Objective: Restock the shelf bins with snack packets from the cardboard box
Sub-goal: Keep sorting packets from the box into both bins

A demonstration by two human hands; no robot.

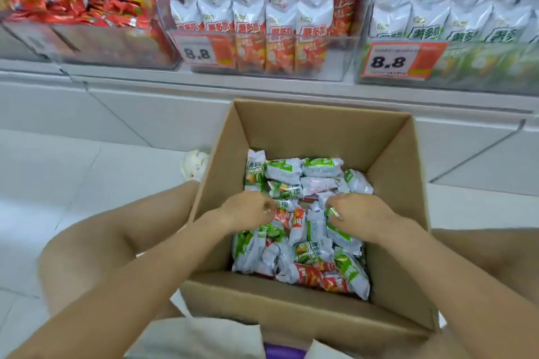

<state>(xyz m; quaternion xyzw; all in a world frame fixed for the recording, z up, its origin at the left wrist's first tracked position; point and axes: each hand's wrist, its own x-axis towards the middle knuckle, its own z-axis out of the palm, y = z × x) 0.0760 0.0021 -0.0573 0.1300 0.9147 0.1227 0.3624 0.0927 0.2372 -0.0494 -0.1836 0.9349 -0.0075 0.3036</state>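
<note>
Inside the box (320,131) — packets (303,230) heaped loose; left hand (248,208) and right hand (360,213) down among them, fingers curled into the heap, grip unclear. Beyond the box — bins (291,52) stocked.

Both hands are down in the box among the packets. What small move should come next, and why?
Probably close the right hand on the green packets it touches and lift them. The left hand also sits among mixed packets in the cardboard box; the green bin is up right.
</note>
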